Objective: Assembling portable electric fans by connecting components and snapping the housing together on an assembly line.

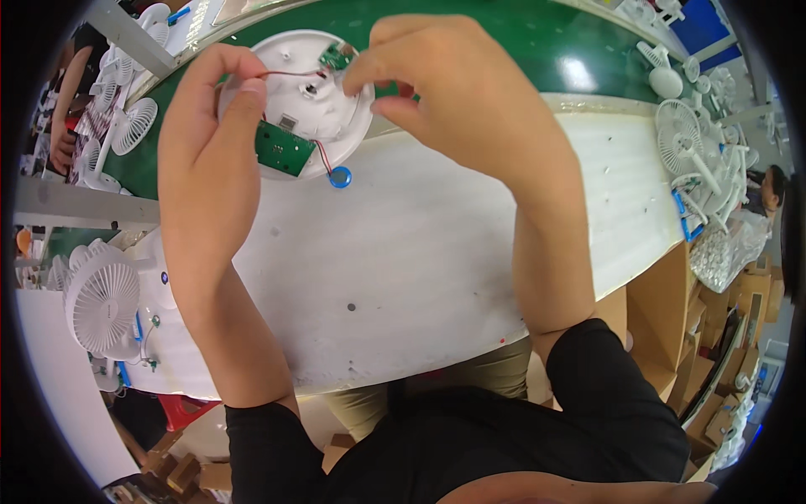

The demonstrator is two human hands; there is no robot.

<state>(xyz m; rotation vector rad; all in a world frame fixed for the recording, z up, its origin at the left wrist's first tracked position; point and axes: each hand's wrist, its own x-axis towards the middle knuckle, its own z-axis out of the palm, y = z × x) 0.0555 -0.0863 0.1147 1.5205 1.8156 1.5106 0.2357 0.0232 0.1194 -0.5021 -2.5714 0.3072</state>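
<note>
A round white plastic base (340,126), with its inside facing up, is between my hands at the far edge of the white work surface. My left hand (214,143) is closed at its left side, thumb and forefinger pinching the end of a thin red wire (290,74). The wire runs across to a small green circuit board (336,57) at the far rim. Over the right rim, my right hand (441,92) curls its forefinger inside and its thumb outside. A larger green circuit board (284,149) lies at the near side, wired to a blue-rimmed disc (340,177).
A white mat (403,252) covers the near table; a green surface (579,50) lies beyond. White fans (102,302) stand at left, and more fans (682,134) crowd the right end beside a clear plastic bag (730,248). A metal post (84,203) juts in from the left.
</note>
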